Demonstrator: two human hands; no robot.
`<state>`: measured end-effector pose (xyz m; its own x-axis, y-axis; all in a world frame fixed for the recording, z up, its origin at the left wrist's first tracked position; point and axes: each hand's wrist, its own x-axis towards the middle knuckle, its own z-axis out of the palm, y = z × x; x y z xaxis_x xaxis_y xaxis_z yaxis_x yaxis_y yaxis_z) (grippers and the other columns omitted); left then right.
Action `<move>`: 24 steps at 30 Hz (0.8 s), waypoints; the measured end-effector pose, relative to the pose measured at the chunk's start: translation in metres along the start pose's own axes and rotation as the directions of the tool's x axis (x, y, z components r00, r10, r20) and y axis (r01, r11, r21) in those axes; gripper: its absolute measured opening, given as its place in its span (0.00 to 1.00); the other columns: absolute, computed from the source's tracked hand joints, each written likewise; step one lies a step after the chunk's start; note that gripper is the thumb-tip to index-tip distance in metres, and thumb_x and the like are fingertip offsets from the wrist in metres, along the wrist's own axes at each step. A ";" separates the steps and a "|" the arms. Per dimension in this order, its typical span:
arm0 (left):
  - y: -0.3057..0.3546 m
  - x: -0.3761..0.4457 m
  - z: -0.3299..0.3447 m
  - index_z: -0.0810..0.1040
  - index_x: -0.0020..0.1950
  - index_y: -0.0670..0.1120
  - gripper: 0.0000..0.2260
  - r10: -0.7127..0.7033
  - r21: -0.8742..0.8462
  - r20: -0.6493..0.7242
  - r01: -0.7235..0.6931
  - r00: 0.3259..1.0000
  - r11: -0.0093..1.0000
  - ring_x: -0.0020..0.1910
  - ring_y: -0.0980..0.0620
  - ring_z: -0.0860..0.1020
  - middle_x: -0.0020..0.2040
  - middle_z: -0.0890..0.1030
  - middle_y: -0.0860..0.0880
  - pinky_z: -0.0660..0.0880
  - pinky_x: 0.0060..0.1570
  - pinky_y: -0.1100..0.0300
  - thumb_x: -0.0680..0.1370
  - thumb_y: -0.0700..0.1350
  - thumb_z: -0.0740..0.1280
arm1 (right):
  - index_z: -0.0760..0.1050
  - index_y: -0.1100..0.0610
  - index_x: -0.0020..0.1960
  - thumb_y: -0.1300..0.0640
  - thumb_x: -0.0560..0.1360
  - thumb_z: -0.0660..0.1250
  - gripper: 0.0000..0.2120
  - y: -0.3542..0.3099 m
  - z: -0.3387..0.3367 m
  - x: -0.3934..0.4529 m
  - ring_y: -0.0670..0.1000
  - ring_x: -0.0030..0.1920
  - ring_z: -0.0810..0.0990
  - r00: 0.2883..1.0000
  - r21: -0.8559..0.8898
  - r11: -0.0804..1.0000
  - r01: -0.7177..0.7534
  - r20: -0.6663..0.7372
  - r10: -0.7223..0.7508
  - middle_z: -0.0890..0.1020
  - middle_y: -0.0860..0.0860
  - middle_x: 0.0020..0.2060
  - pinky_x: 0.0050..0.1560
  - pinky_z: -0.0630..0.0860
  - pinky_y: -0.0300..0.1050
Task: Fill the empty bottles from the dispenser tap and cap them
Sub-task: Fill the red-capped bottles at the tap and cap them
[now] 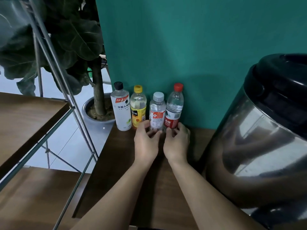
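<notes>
I hold both hands at the base of the bottle row, at the back of the dark wood-grain surface (119, 163) against the teal wall (199, 47). My left hand (146, 140) has thumb and fingers curled narrowly round the foot of the grey-capped bottle (157, 112). My right hand (177, 143) is cupped about the base of the red-capped bottle (174, 107), fingertips touching its red label. Whether either grip is fully closed I cannot tell for certain; both read as light pinches.

Risks from this position:

1. Toppling. The four bottles stand nearly touching. Drawing one out low could knock the yellow-capped bottle (138, 108) or the white bottle with the black cap (121, 108), which stands near the surface's left edge (with a plant pot (98, 117) beyond it).
2. Crushing. The two clear bottles are thin, ribbed plastic and appear empty; a firm squeeze would likely buckle the wall.
3. Slipping. The glossy labels offer little friction to a fingertip hold.
4. All caps are still on; each must come off before filling.

Materials: the dispenser (259, 138) on the right is a rounded, polished metal drum with a glossy black lid. Its tap is not in view. The metal-framed wooden shelf (33, 123) stands to the left.
</notes>
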<state>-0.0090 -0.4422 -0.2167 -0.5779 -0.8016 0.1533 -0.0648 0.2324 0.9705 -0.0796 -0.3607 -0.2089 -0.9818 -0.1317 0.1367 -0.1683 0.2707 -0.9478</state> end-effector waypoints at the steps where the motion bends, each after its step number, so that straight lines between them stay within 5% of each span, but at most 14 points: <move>1: 0.001 -0.001 0.000 0.76 0.76 0.49 0.25 -0.004 -0.012 0.011 0.004 1.000 1.000 0.61 0.66 0.83 0.67 0.83 0.55 0.77 0.53 0.76 0.81 0.38 0.79 | 0.76 0.58 0.78 0.59 0.86 0.71 0.21 0.000 -0.002 -0.001 0.49 0.63 0.83 1.000 0.003 1.000 -0.003 0.009 0.003 0.75 0.53 0.72 0.66 0.78 0.44; 5: 0.004 -0.018 -0.006 0.75 0.79 0.50 0.28 -0.035 -0.022 0.051 0.036 0.998 0.999 0.69 0.60 0.82 0.70 0.83 0.56 0.80 0.60 0.70 0.81 0.36 0.77 | 0.76 0.56 0.78 0.57 0.86 0.70 0.20 -0.004 -0.013 -0.014 0.50 0.65 0.83 0.998 0.003 1.000 -0.008 0.057 0.008 0.76 0.52 0.71 0.70 0.81 0.52; 8: 0.013 -0.044 -0.017 0.80 0.73 0.51 0.22 -0.040 -0.015 0.035 0.041 0.999 0.999 0.63 0.63 0.84 0.63 0.86 0.56 0.82 0.68 0.54 0.82 0.36 0.76 | 0.77 0.53 0.76 0.57 0.86 0.69 0.19 -0.014 -0.030 -0.039 0.48 0.63 0.83 0.993 0.007 0.999 0.034 0.116 -0.035 0.79 0.50 0.68 0.72 0.80 0.54; 12: 0.040 -0.095 -0.038 0.86 0.62 0.53 0.12 -0.017 -0.011 0.000 0.017 1.000 1.000 0.58 0.62 0.85 0.55 0.88 0.58 0.84 0.66 0.47 0.84 0.38 0.74 | 0.81 0.48 0.71 0.58 0.86 0.70 0.15 -0.028 -0.068 -0.084 0.43 0.63 0.82 0.976 0.021 0.993 0.114 0.186 -0.116 0.84 0.43 0.62 0.70 0.80 0.48; 15: 0.073 -0.151 -0.051 0.88 0.57 0.54 0.10 0.008 -0.017 0.031 -0.008 0.999 1.000 0.56 0.58 0.86 0.53 0.88 0.57 0.84 0.62 0.46 0.86 0.40 0.71 | 0.82 0.44 0.65 0.59 0.86 0.70 0.13 -0.044 -0.117 -0.126 0.39 0.59 0.83 0.955 0.072 0.990 0.123 0.263 -0.138 0.85 0.40 0.56 0.63 0.78 0.38; 18: 0.103 -0.212 -0.054 0.88 0.53 0.53 0.12 0.059 -0.028 0.101 -0.056 0.993 0.998 0.51 0.52 0.87 0.49 0.89 0.53 0.84 0.56 0.44 0.86 0.37 0.70 | 0.84 0.43 0.60 0.58 0.86 0.70 0.11 -0.054 -0.176 -0.164 0.41 0.59 0.84 0.931 0.118 0.981 0.157 0.314 -0.187 0.86 0.40 0.54 0.61 0.80 0.40; 24: 0.170 -0.310 -0.023 0.89 0.54 0.47 0.11 0.094 -0.175 0.226 -0.054 0.970 0.983 0.48 0.47 0.88 0.48 0.90 0.47 0.83 0.45 0.59 0.87 0.35 0.68 | 0.84 0.48 0.58 0.62 0.86 0.69 0.11 -0.066 -0.304 -0.205 0.47 0.53 0.87 0.906 0.197 0.949 0.247 0.301 -0.298 0.86 0.45 0.52 0.52 0.83 0.39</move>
<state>0.1778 -0.1672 -0.0949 -0.7502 -0.6310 0.1974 0.1101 0.1752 0.9784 0.1056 -0.0614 -0.0863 -0.8126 -0.4873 0.3197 -0.3849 0.0369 -0.9222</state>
